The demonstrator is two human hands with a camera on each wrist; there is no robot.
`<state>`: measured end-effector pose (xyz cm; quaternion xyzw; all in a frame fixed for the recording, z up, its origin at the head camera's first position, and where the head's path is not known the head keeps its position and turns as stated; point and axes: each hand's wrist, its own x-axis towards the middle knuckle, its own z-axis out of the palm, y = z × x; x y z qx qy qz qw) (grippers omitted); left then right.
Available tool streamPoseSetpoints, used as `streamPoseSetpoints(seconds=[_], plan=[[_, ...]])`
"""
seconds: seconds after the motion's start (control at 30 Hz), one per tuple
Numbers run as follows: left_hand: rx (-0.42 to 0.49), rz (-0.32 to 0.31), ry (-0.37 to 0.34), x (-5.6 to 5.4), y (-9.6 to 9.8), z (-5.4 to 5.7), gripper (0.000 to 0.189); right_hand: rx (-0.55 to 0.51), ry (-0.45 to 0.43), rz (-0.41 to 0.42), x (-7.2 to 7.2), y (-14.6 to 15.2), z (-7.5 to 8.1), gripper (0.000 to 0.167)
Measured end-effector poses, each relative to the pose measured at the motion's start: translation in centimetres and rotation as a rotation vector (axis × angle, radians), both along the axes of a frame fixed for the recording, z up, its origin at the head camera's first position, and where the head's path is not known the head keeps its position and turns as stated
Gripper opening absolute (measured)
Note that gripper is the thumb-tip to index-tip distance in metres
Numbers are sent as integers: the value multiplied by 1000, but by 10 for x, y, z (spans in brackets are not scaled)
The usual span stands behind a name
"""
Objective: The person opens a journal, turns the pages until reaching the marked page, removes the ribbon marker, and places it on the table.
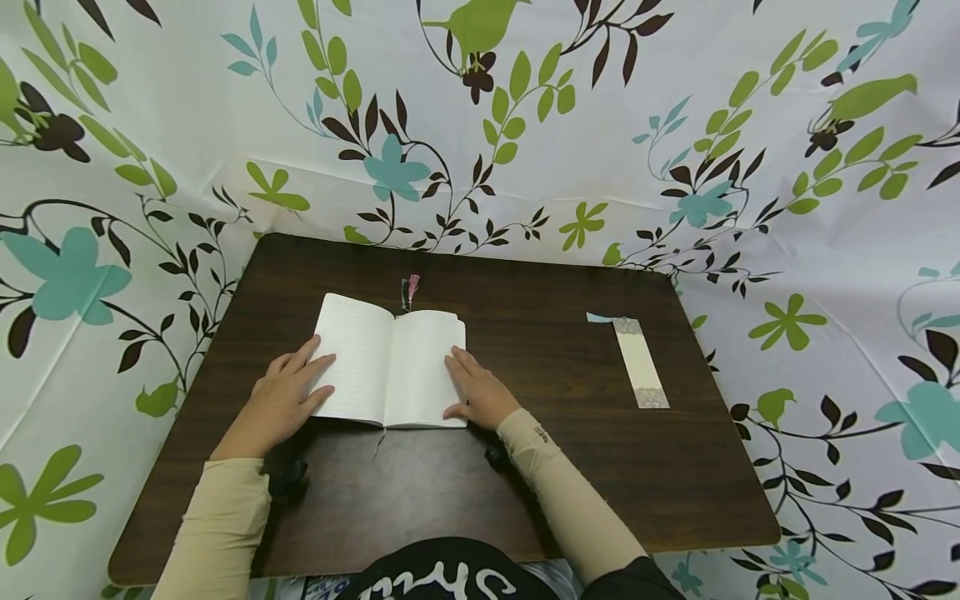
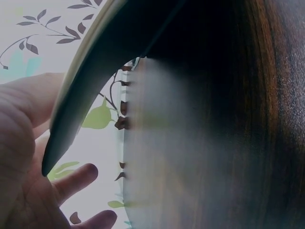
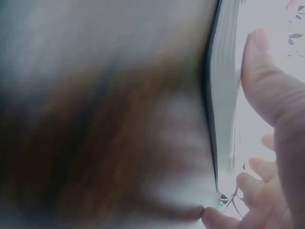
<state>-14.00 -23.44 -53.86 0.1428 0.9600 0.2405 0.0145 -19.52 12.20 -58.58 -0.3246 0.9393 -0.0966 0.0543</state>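
Note:
An open notebook (image 1: pixel 356 362) with a dark cover lies on the brown table, its lined left page and blank-looking right page facing up. My left hand (image 1: pixel 281 400) rests at the left edge, fingers spread over the page border. At the right edge is my right hand (image 1: pixel 483 387), its thumb on the lower page and its fingers on the outer border. The left wrist view shows the dark cover (image 2: pixel 86 100) arching up beside the hand. In the right wrist view the thumb (image 3: pixel 262 71) lies along the page block (image 3: pixel 223 86). A thin ribbon hangs below the spine.
A pink and dark green tassel (image 1: pixel 409 290) lies just beyond the notebook's top edge. To the right, a cream bookmark strip (image 1: pixel 637 358) with patterned ends and a pale blue ribbon lies on the table (image 1: pixel 540 292). Leaf-patterned cloth (image 1: pixel 465 125) surrounds the table.

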Motion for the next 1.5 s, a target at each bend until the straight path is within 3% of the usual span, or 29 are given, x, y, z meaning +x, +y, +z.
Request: streamPoseSetpoints(seconds=[0.33,0.57,0.9,1.07,1.27,1.37,1.5], plan=[[1,-1,-9,0,-1,-1,54,-90,-16,-53,1,-7,-1,118],[2,-1,-12,0,-1,-2,54,-124,-42,-84,1,-12,0,116],[7,8,-28,1,-1,-1,54,-277,-69,-23,1,-19,9,110],[15,7,-28,1,-1,-1,54,-442,-180,16,3,-27,15,118],[24,5,-35,0,-1,-2,54,-750,-440,32,9,-38,21,124],[23,2,-36,0,-1,-2,54,-742,-503,34,12,-44,23,119],[17,5,-33,0,-1,-1,55,-612,-493,102,14,-54,23,108]])
